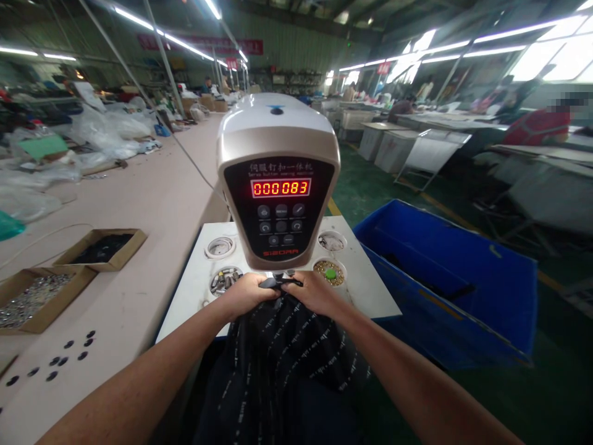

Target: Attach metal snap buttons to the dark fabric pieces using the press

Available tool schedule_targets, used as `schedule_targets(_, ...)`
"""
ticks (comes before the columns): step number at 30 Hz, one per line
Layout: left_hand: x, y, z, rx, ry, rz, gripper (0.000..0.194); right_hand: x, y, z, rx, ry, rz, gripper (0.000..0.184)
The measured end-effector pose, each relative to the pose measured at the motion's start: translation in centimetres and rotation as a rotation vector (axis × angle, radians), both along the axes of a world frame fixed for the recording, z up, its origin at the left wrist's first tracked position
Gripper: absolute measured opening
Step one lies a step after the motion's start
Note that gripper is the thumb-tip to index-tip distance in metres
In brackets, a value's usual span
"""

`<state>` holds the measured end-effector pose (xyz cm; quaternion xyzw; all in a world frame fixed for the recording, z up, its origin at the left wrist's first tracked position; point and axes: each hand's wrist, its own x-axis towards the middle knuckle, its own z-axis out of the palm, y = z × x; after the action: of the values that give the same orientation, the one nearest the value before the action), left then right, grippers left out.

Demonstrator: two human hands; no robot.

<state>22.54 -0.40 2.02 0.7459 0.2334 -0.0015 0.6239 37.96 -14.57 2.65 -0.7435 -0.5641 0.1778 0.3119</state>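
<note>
A button machine with a lit red display stands straight ahead of me on a white tabletop. Below its head, my left hand is closed on the edge of a black cloth printed with white lettering. Gripping the same edge from the other side is my right hand, its fingers pinched close to the left ones. The black edge lies right under the machine head; the rest hangs down toward me. Exactly what sits between the fingertips is partly hidden.
Round wells hold metal parts on the left and gold-coloured pieces on the right. A blue bin stands at right. On the long left table are cardboard trays and several black discs. Other people work farther back.
</note>
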Motion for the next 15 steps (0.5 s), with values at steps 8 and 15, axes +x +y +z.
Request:
schedule_targets(8,0.5,0.4,0.1,-0.080,-0.009,0.045,0.031,0.4,1.0,-0.2,0.005,0.031,-0.024,0.026)
schedule_targets(15,0.7,0.7,-0.1,-0.197,0.032,0.092,0.043,0.3,1.3,0.0,0.008,0.063,-0.051,0.024)
